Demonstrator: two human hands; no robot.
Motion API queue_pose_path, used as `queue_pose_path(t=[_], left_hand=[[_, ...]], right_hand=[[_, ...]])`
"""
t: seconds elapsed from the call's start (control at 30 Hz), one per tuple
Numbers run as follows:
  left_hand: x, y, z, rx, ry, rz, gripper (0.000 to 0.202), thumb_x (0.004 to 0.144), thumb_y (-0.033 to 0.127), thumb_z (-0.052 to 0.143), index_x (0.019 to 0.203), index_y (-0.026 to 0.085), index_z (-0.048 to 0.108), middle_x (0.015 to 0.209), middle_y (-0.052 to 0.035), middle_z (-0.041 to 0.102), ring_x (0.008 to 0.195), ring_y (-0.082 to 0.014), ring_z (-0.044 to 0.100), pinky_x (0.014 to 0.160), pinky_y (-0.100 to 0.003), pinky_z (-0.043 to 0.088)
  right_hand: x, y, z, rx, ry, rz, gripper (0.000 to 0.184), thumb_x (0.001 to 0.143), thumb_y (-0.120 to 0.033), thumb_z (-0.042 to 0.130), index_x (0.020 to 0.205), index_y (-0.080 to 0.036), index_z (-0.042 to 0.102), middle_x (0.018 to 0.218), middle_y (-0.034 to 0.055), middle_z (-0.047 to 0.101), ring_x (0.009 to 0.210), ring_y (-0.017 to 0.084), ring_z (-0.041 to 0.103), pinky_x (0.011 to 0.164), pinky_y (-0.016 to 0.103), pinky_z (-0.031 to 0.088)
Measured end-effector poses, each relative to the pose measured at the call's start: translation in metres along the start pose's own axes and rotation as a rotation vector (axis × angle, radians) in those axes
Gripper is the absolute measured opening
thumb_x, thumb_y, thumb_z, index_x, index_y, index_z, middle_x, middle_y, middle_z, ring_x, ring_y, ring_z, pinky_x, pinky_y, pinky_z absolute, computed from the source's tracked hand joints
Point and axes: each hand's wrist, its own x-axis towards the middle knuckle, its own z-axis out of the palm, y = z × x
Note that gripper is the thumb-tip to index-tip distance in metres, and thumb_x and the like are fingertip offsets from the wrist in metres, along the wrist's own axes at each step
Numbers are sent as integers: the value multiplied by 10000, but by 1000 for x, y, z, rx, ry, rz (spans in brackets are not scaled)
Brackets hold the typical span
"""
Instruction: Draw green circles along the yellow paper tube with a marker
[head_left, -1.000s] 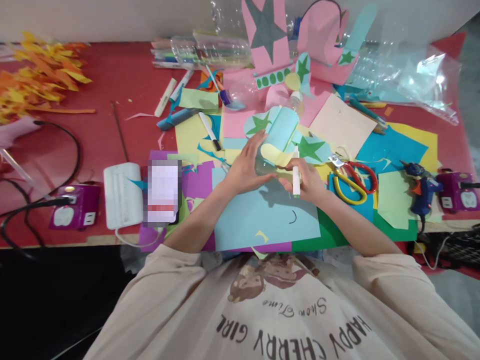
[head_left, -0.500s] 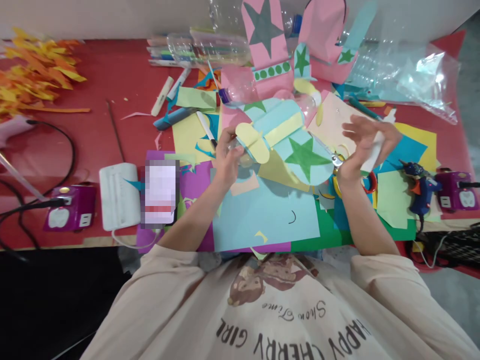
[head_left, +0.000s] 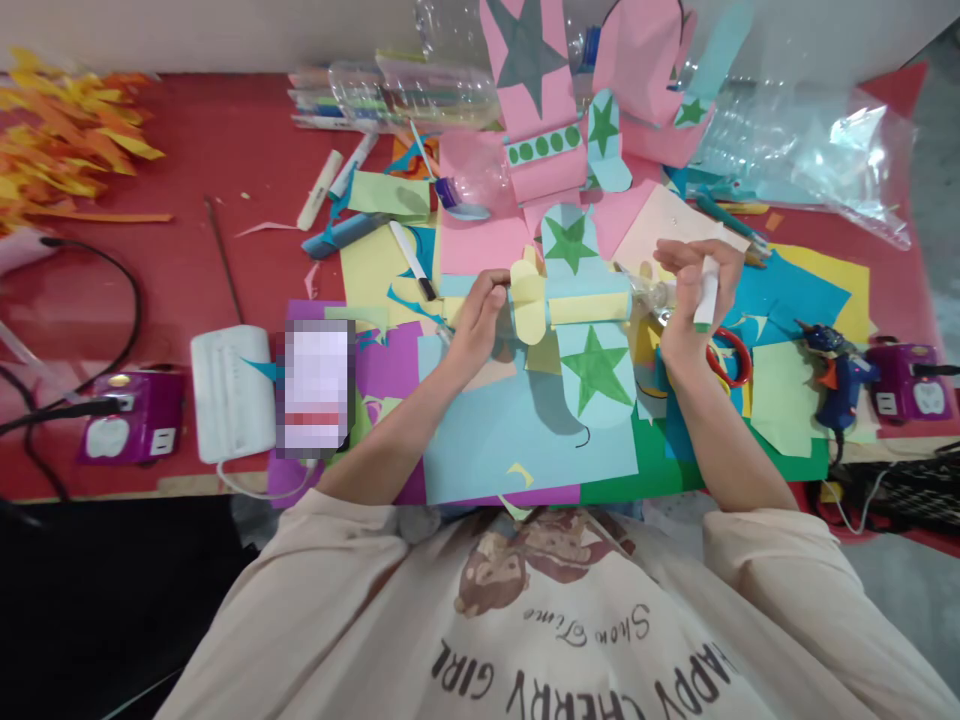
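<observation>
A model plane (head_left: 589,305) made of a plastic bottle wrapped in light blue paper floats above a light blue sheet (head_left: 517,440), its shadow falling on the paper. Its wings carry green stars, and yellow strips cross its body and tail. My left hand (head_left: 480,318) is closed around the tail end, beside the rounded yellow piece; the fingertips are partly hidden. On the other side, close to the clear bottle neck, my right hand (head_left: 701,295) grips a white marker (head_left: 707,290) with a green lower end.
Behind stand pink paper models (head_left: 540,150) with stars. Red-handled scissors (head_left: 731,358) and a blue glue gun (head_left: 836,375) lie to the right. A phone (head_left: 315,390), white box (head_left: 234,393) and purple power socket (head_left: 131,415) are at left, with paper scraps and pens around.
The plane has turned so its wings run front to back and both stars show. My right hand has shifted left with the marker, fingers more curled; my left hand still holds the tail.
</observation>
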Motion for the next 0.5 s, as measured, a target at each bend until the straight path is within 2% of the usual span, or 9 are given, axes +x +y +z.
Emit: queue_pose_path(t=[0.1,0.2,0.33,0.5], left_hand=[[-2,4,1,2,-59,-6,509,953,671,302,1068,240,548,1039,-47,639,1031,-225,616,938,-360,479],[-4,9,2,14,-126,3,553,927,706,342,1135,228,524,1130,-75,637,1118,-237,601,981,-365,468],[-5,14,3,31,-152,-1,503,940,656,380,1158,217,495,1142,-84,627,1116,-218,595,992,-354,464],[-8,12,9,5,-74,-32,370,940,563,381,1082,238,486,1055,-49,607,1035,-212,595,927,-363,494]], right_hand=[[-4,-8,-1,-32,-9,40,154,949,-448,527,971,-309,589,820,-20,755,732,183,732,692,388,594],[-9,-19,0,-27,-83,99,206,946,-492,517,926,-311,614,750,-25,748,669,181,722,628,362,590],[-14,-26,4,88,-202,164,258,937,-508,529,983,-268,611,787,-12,761,741,177,747,672,340,616],[-17,-30,8,136,-318,161,249,941,-488,536,1036,-268,604,887,11,769,830,185,758,739,354,639]])
